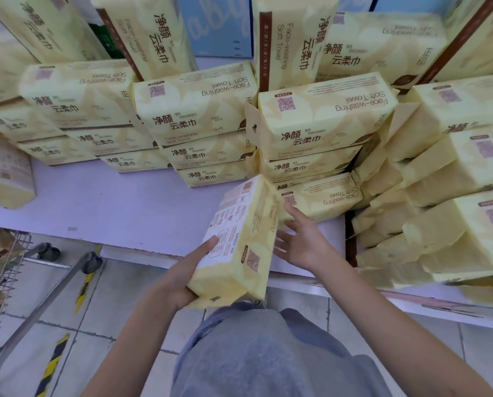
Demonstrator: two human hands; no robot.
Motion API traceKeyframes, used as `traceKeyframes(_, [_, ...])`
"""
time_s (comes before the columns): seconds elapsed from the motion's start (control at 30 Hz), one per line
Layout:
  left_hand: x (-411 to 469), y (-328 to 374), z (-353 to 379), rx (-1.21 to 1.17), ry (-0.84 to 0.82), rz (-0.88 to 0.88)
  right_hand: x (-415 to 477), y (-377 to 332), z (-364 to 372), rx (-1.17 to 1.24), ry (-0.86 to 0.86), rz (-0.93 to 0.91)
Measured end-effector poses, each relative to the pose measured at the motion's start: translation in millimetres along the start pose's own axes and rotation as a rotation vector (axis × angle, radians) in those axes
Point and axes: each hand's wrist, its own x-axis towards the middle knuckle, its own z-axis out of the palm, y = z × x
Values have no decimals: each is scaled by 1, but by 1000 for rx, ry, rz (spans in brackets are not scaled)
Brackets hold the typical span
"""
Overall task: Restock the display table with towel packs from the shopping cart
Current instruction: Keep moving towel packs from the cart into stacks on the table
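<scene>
One glossy rectangular towel pack [239,242], left hand [182,279]

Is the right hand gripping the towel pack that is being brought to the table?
No. The left hand holds the towel pack; the right hand is open beside it.

A pale blue carton [215,27] with large rounded lettering stands upright at the back, with something green [105,41], too hidden to identify, beside it to the left. Below, a grey tiled floor [119,285] carries yellow-and-black hazard tape [52,365]. The grey garment [256,353] of the person wearing the camera fills the lower centre.
</scene>
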Motion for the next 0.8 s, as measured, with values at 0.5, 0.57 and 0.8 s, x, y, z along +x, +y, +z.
traceKeyframes(0.5, [-8,24,33,433,141,201,-20,-6,-14,198,-264,-185])
traceKeyframes(0.57, [-9,23,36,382,282,348,-22,-9,-20,225,-156,-244])
traceKeyframes(0.8, [-2,10,65,339,182,492,-22,-26,-31,365,79,-403])
